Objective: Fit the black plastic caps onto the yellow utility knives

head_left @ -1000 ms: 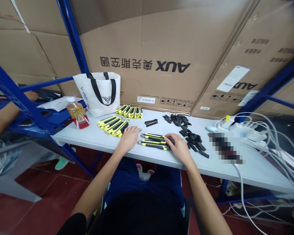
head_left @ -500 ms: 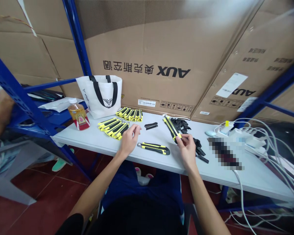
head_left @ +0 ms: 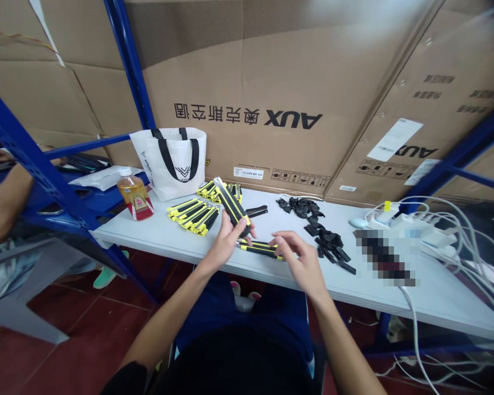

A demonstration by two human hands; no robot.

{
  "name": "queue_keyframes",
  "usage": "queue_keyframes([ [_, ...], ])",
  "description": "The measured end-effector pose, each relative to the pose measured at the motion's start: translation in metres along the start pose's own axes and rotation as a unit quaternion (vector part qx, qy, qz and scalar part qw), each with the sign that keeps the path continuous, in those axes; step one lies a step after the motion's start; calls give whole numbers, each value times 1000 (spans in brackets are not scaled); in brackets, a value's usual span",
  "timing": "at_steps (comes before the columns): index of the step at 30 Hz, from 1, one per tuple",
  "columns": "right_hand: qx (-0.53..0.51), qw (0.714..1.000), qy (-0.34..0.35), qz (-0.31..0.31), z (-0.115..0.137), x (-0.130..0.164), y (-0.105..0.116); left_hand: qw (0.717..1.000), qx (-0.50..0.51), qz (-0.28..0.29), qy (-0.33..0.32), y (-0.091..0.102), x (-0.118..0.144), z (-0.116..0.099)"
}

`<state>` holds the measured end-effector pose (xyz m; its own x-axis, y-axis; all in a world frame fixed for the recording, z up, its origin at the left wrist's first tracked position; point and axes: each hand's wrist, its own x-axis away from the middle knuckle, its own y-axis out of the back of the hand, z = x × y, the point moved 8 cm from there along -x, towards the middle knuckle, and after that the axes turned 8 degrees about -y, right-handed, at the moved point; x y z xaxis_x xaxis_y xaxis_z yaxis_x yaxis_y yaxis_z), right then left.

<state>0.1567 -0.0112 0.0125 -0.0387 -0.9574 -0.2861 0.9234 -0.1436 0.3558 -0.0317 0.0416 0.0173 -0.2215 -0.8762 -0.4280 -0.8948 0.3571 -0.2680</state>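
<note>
My left hand (head_left: 226, 241) is closed around a yellow-and-black utility knife (head_left: 233, 207), held tilted with its metal tip up and to the left. To its right, my right hand (head_left: 298, 255) hangs over the table with fingers apart and nothing in them. Between the hands, a second utility knife (head_left: 259, 249) lies flat on the table, partly covered by my fingers. Dark flat strips (head_left: 257, 211) lie behind the held knife. Left of my left hand a row of utility knives (head_left: 193, 215) lies side by side, with another bunch of knives (head_left: 208, 190) behind it.
Small black plastic parts (head_left: 329, 241) are heaped on the right of the white table (head_left: 156, 241). A power strip with cables (head_left: 411, 230) fills the right end. A drink bottle (head_left: 135, 195) and a white tote bag (head_left: 181, 164) stand left. A co-worker's arm (head_left: 4, 203) shows at far left.
The utility knife has passed from my right hand to my left, moving leftward. My right hand has let go and come left toward the knife on the table.
</note>
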Motion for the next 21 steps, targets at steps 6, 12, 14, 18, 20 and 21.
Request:
queue_keyframes([
  [6,184,975,-14,-124,-57,-30,48,999,26,10,20,17,-9,-4],
  [12,314,947,4,-62,-78,-35,30,1000,-12,22,10,12,-6,-7],
  [14,339,939,5,-53,-76,-35,26,999,-44,21,6,12,-6,-6],
  [18,355,934,8,-48,-75,-35,25,996,-86,13,-2,14,-7,-2],
  [20,357,933,12,-42,-77,-35,25,995,-85,43,22,10,-7,6],
  [21,359,932,13,-39,-77,-35,24,994,-80,64,35,6,-6,10],
])
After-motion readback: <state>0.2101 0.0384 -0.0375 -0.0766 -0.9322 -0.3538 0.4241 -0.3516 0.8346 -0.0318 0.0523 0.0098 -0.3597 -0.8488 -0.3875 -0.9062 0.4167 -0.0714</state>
